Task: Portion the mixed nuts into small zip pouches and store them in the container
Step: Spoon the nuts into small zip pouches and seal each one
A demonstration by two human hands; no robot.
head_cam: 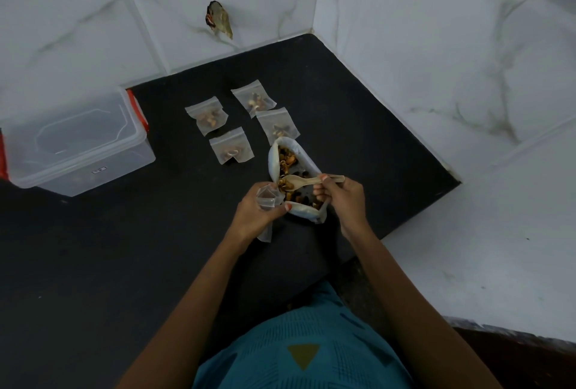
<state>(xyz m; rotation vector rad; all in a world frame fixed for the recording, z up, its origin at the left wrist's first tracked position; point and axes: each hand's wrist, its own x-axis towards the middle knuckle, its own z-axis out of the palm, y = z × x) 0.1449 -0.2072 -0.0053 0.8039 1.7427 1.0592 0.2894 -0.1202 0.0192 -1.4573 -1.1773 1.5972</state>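
A white bag of mixed nuts (291, 154) lies open on the black counter (124, 248). My right hand (341, 198) grips a pale wooden spoon (304, 181), whose bowl carries nuts over the bag. My left hand (255, 217) holds a small clear zip pouch (267, 198), its mouth right beside the spoon's bowl. Several filled zip pouches (207, 115) lie flat on the counter beyond the bag. A clear plastic container (74, 142) with red clips stands at the far left with its lid on; it looks empty.
White marble-look tiled walls close the counter at the back and right. A hole in the wall tile (218, 19) shows above the pouches. The counter's right edge runs just right of the nut bag. My teal shirt fills the bottom.
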